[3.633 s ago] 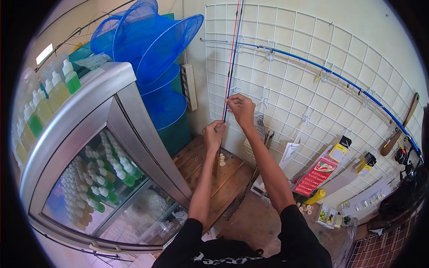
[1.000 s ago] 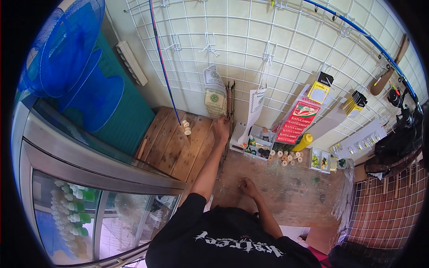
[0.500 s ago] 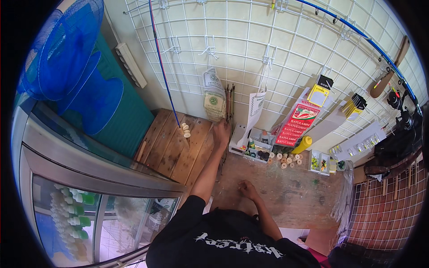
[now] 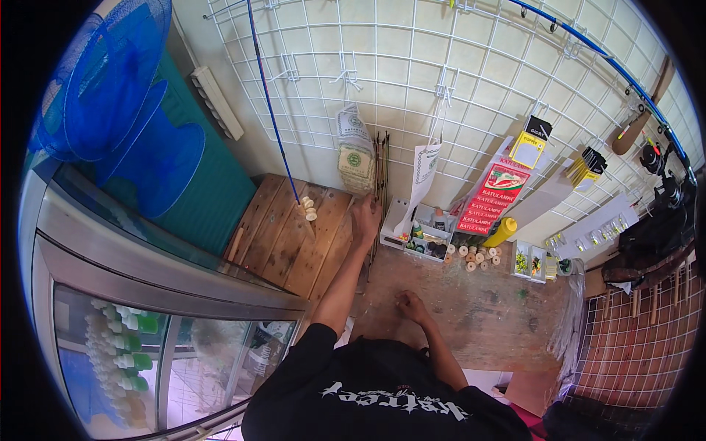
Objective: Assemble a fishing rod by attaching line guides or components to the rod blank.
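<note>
My left hand (image 4: 364,219) reaches far across to a bundle of thin brown rods (image 4: 381,165) standing against the wall. Its fingers are curled beside them, just under hanging packets (image 4: 356,165); what they hold, if anything, is hidden. Over the worn wooden tabletop (image 4: 471,316) is my right hand (image 4: 412,306), loosely closed with nothing visible in it. Right of the rods stands a white compartment box (image 4: 430,246) with small bottles and other bits inside. A long white paper strip (image 4: 423,176) hangs above that box.
Several wooden spools (image 4: 478,257) and a yellow bottle (image 4: 501,231) stand at the table's back. Beside them is a small tray (image 4: 529,262) of tiny coloured pieces. A blue rod (image 4: 276,128) leans over the left planks. A glass-doored cabinet (image 4: 169,279) borders my left side.
The whole view has shifted slightly. My left hand stays by the rods, and my right hand keeps its place over the table.
</note>
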The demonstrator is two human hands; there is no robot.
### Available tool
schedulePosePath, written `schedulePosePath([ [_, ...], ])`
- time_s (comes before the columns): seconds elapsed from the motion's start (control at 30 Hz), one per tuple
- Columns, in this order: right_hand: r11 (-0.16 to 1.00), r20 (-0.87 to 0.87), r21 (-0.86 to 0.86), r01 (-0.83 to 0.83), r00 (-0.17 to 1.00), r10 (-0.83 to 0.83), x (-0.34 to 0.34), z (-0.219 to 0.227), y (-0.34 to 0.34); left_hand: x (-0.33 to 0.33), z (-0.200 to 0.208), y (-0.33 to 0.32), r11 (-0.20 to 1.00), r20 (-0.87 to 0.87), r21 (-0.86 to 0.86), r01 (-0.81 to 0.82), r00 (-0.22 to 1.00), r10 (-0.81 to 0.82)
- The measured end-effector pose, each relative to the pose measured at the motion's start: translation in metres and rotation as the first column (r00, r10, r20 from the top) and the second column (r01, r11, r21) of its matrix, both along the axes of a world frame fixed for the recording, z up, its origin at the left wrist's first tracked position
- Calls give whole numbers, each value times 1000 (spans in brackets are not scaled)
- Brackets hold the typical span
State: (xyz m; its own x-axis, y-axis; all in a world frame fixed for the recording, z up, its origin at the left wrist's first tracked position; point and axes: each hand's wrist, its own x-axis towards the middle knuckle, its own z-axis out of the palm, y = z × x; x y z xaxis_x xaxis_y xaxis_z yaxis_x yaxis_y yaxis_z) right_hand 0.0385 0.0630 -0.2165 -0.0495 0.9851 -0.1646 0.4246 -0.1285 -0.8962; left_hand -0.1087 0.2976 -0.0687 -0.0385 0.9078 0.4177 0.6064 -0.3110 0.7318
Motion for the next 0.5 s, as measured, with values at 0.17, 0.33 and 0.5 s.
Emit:
schedulePosePath([
  [0.17,999,48,48,12,999,-14,4,-8,0,0,13,-15,985,18,-169,39,999,-36],
  [0.33,999,-6,46,-19,1000,20,4,-14,3,-22,2,-30,993,33,51,107,994,-108],
  [0.5,997,-56,75,-2,998,6,3,-7,3,-38,10,-58,991,119,41,126,984,-130],
])
